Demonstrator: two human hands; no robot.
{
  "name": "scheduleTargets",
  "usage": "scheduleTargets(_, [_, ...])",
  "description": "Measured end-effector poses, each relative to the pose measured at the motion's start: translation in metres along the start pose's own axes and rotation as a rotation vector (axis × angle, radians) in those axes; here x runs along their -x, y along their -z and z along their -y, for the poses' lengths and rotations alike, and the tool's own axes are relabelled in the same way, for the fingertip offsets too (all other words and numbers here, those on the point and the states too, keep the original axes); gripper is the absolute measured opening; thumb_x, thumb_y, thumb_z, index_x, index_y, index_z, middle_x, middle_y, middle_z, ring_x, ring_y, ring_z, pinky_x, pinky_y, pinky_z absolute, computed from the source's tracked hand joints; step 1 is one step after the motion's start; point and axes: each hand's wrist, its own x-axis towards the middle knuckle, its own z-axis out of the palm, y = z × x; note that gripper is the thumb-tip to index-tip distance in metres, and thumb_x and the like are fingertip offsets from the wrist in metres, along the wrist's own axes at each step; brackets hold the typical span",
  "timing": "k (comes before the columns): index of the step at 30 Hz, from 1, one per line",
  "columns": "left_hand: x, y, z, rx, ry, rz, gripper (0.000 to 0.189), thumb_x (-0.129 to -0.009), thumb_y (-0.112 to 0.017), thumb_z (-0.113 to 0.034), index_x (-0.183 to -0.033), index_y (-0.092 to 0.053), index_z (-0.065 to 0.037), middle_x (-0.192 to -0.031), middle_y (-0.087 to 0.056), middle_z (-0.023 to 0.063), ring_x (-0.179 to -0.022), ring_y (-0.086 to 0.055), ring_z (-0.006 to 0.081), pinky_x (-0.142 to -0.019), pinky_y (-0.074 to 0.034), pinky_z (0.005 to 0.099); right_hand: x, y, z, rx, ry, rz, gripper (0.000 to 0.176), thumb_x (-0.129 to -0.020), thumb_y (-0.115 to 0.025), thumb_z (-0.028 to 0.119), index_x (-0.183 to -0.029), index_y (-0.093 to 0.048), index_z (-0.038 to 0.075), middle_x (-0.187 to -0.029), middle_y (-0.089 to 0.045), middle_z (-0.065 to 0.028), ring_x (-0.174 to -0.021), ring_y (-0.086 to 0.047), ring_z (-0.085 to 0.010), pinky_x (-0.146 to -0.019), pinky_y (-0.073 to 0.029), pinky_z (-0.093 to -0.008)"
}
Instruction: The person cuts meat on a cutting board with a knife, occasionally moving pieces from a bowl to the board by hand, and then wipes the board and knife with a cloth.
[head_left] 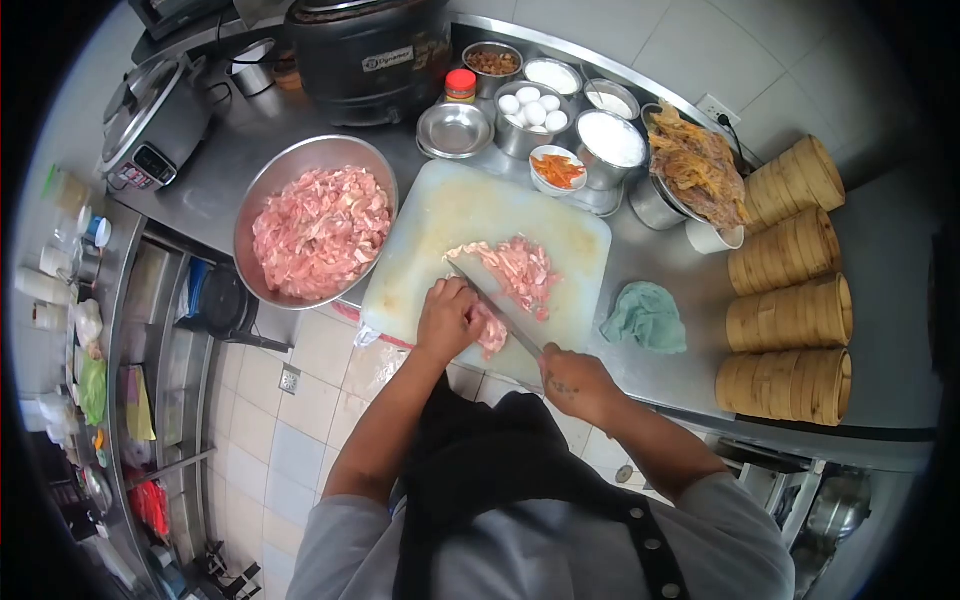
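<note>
My right hand (577,383) is closed round the handle of a kitchen knife (500,312), whose blade points away to the upper left. With curled fingers, my left hand (447,318) grips a piece of pale pink raw meat (490,336) right beside the blade. Both hands are over a white cutting board (425,215). Beyond the knife lies a loose pile of cut raw meat (522,268). To the left, a large steel bowl (246,190) is filled with more cut meat (322,232). The knife's edge against the held piece is partly hidden.
A green cloth (646,318) lies right of the board, near stacked bamboo steamers (790,312). Behind the board stand a pot of eggs (533,108), a small bowl of orange strips (558,170) and a steel dish (455,130). A black cooker (370,65) stands further back.
</note>
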Motion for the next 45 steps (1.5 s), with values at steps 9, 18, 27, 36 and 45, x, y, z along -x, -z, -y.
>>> scheduleTargets(9, [-0.002,-0.010,0.009,0.077,-0.009,-0.001,0.015,-0.067,-0.070,-0.006,-0.079,-0.062,-0.006,-0.091,-0.058,0.0094,-0.089,-0.056,0.0326,-0.080,-0.048,0.0425,-0.116,-0.054,-0.008,-0.080,0.191,-0.251,0.025,-0.093,-0.052,0.018,-0.103,-0.053,-0.004,-0.085,-0.066,-0.0232,-0.082,-0.067,-0.0425,-0.071,-0.053,-0.0515])
scheduleTargets(18, [0.005,0.002,0.004,0.150,0.058,-0.085,0.018,-0.067,-0.072,-0.006,-0.082,-0.064,-0.004,-0.094,-0.059,0.0113,-0.092,-0.056,0.0336,-0.082,-0.049,0.0419,-0.027,-0.018,-0.041,0.020,-0.103,-0.049,0.026,-0.101,-0.043,0.022,-0.106,-0.056,0.000,-0.085,-0.068,-0.0235,-0.084,-0.068,-0.0418,-0.077,-0.052,-0.0524])
scheduleTargets(27, [0.000,-0.002,0.000,0.096,0.021,-0.070,0.018,-0.065,-0.072,-0.003,-0.079,-0.060,-0.003,-0.092,-0.059,0.0127,-0.088,-0.057,0.0350,-0.079,-0.049,0.0444,0.008,-0.008,0.003,-0.014,0.025,0.016,0.018,-0.091,-0.051,0.010,-0.099,-0.052,-0.006,-0.076,-0.066,-0.0255,-0.075,-0.068,-0.0446,-0.069,-0.054,-0.0503])
scheduleTargets(36, [0.001,-0.008,0.009,0.119,0.060,0.037,0.024,-0.067,-0.069,-0.003,-0.090,-0.064,-0.002,-0.092,-0.058,0.0137,-0.093,-0.057,0.0354,-0.083,-0.049,0.0428,-0.112,-0.044,-0.010,-0.105,0.062,-0.106,0.028,-0.095,-0.050,0.022,-0.107,-0.057,-0.003,-0.097,-0.068,-0.0256,-0.087,-0.067,-0.0436,-0.077,-0.053,-0.0519])
scheduleTargets(45, [-0.030,0.018,-0.001,-0.117,0.283,0.343,0.044,-0.059,-0.083,-0.024,-0.094,-0.065,-0.003,-0.097,-0.062,0.0152,-0.098,-0.058,0.0371,-0.089,-0.050,0.0461,-0.030,-0.015,-0.080,-0.029,-0.088,-0.109,0.034,-0.102,-0.042,0.032,-0.105,-0.061,0.003,-0.093,-0.070,-0.0227,-0.090,-0.068,-0.0411,-0.082,-0.052,-0.0519])
